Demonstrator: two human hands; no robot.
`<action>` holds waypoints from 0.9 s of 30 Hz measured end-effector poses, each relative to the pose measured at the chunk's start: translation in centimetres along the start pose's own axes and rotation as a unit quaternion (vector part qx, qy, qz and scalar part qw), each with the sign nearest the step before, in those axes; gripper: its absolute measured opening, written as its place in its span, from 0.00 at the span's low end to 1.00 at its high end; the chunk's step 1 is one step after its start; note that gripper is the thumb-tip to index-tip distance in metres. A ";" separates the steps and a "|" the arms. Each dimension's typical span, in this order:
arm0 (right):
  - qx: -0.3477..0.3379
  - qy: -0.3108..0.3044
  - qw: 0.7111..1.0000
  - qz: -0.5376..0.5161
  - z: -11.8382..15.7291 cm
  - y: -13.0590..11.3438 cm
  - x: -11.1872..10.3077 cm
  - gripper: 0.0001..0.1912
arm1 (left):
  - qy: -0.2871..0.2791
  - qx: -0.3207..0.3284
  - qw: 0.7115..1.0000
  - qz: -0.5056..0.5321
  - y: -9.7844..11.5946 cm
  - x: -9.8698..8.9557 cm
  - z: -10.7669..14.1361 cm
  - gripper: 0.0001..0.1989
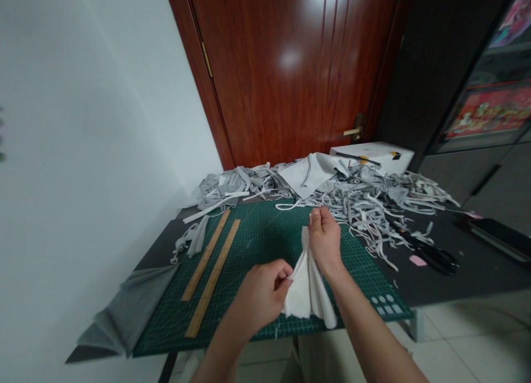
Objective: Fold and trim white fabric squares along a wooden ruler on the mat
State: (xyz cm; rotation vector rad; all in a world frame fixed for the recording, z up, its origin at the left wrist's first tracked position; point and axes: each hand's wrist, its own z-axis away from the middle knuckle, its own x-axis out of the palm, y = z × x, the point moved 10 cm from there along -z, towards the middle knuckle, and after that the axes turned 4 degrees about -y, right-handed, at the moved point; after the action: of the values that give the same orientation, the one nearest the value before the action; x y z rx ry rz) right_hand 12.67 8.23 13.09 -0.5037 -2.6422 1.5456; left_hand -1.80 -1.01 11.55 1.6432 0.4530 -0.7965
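Observation:
A cream piece of fabric (299,294) hangs in folds over the front of the green cutting mat (265,234). My right hand (326,236) grips its upper end, fingers closed in a fist. Lower down and to the left, my left hand (265,289) pinches the fabric's left edge between thumb and fingers. The cloth's lower end spreads out near the mat's front edge. Two wooden rulers (213,278) lie side by side on the mat, left of my left hand.
Behind the mat are heaped grey fabric strips (365,200) and a pale cloth sheet (311,173). Folded grey fabric (128,305) lies at the left. Black scissors (435,256), a pink scrap (417,260) and a dark flat object (501,236) sit at right. A white box (385,153) stands behind.

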 end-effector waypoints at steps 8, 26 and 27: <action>-0.007 -0.002 0.999 0.038 0.2 -0.6 0.3 0.15 | -0.010 -0.001 0.999 -0.033 -1.1 0.4 -1.6 0.11; 0.005 0.002 1.000 0.026 0.1 0.0 0.2 0.15 | 0.238 0.049 0.969 0.032 -1.4 0.6 -2.3 0.11; 0.006 0.003 1.000 0.022 0.1 0.0 0.1 0.16 | 0.239 0.062 0.967 0.056 -1.5 0.8 -2.3 0.11</action>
State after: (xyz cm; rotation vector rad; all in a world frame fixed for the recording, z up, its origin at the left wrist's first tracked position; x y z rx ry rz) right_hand 12.54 8.22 13.04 -0.5700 -2.6338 1.5669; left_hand -1.69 1.44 10.08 1.9645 0.6495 -0.3413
